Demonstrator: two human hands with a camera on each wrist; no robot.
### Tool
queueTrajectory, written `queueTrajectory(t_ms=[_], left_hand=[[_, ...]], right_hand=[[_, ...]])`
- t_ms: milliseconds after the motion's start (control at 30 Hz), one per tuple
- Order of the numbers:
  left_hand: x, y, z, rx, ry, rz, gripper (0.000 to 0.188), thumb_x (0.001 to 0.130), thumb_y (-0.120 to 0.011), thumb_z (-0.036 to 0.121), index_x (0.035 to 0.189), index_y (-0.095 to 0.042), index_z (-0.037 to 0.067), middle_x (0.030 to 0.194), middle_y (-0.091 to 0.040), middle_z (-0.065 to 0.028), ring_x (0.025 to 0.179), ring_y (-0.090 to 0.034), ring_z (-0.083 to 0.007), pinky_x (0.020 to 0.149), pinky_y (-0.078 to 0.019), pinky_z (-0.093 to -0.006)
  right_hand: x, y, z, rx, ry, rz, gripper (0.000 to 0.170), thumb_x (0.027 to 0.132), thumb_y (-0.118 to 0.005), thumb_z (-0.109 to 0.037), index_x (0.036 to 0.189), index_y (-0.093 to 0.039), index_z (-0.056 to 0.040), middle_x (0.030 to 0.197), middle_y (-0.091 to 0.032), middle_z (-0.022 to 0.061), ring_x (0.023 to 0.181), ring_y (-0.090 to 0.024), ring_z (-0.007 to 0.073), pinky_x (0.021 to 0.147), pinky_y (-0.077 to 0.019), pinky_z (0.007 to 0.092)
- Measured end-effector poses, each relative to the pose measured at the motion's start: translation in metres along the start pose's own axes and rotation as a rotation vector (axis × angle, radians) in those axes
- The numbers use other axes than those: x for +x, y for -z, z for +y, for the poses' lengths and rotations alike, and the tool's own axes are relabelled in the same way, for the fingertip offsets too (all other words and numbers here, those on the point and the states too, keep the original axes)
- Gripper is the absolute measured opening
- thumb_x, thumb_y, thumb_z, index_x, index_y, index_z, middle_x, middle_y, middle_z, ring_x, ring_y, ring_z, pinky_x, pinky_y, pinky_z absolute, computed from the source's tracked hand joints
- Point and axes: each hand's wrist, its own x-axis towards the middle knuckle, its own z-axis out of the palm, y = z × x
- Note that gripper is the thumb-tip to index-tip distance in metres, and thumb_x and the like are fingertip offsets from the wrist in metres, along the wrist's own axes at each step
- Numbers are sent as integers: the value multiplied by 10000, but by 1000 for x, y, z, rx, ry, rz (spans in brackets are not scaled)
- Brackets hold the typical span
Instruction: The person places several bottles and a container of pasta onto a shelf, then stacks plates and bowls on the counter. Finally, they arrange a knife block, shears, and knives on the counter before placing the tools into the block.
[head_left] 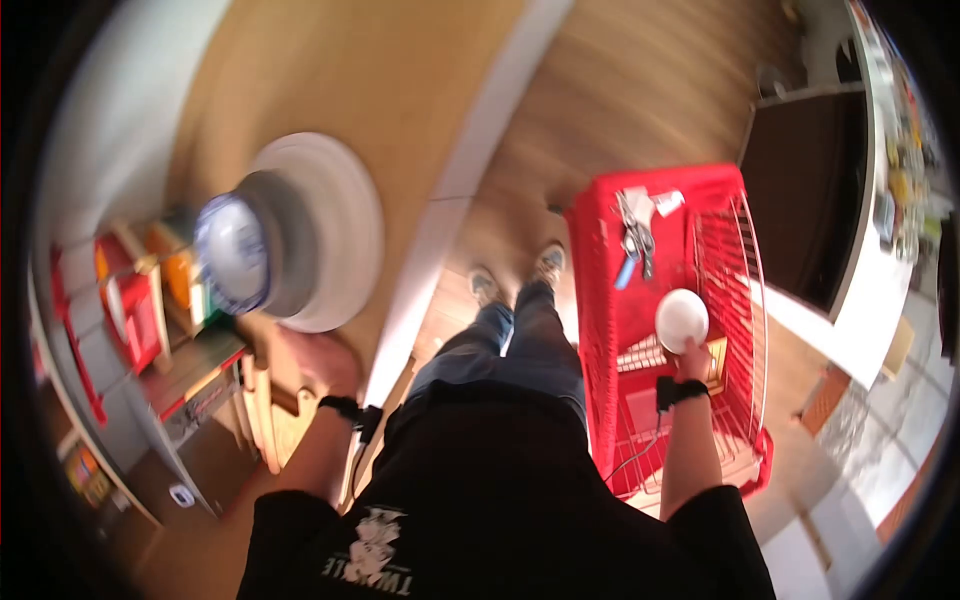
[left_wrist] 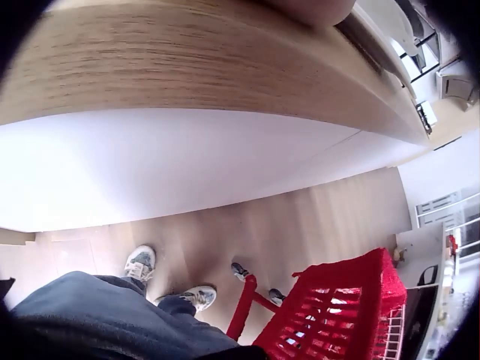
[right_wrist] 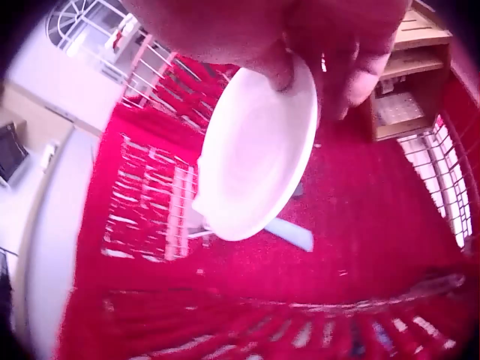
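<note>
My right hand pinches a small white dish by its rim inside the red shopping cart. In the right wrist view, the thumb lies on the inner face of the tilted dish, with fingers behind it. On the wooden tabletop, a blue-rimmed bowl tops a stack of grey and white dishes, with a wide white plate at the bottom. Blurred, my left hand is at the table edge beside that plate; its fingers cannot be made out. The left wrist view shows only part of this hand.
The red cart stands right of my legs, holding metal utensils, a blue-handled tool and a small wooden box. Shelves with books are at the left. A counter with a dark panel is at the right.
</note>
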Motion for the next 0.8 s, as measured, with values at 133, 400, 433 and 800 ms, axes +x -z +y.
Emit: queueTrajectory(t_ms=[133,400,433,800], left_hand=[[4,16,24,-123,105,-59,627,951,-487,158,1529,-306,-6,1635,-231,-256,1530,-174,-419,1238,-130,-564],[2,16,22,-142,148,-38,498,1014,-426,223,1448,-388,-18,1637,-239,-255,1541,-189,-387,1242,-135,-531],[3,21,24,-170,159,-50,501,1012,-430,218,1449,-382,-22,1637,-232,-260,1541,-185,-390,1242,-125,-531],[7,33,23,-213,200,-102,552,967,-494,215,1452,-388,-26,1636,-229,-269,1544,-170,-404,1238,-133,-543]], right_hand=[[-98,-56,-119,30,194,-212,258,1022,-598,-196,1209,-611,-18,929,-689,45,654,-630,127,505,-495,258],[-355,-282,-243,-178,565,-767,283,1023,-629,-195,1221,-641,7,1004,-720,57,822,-679,103,653,-544,235],[-374,-306,-248,-279,619,-833,282,1019,-636,-196,1219,-641,4,988,-720,56,804,-678,103,627,-540,231],[-481,-482,-238,-683,1032,-1114,226,966,-669,-171,1026,-660,46,701,-677,129,553,-682,198,506,-531,314]])
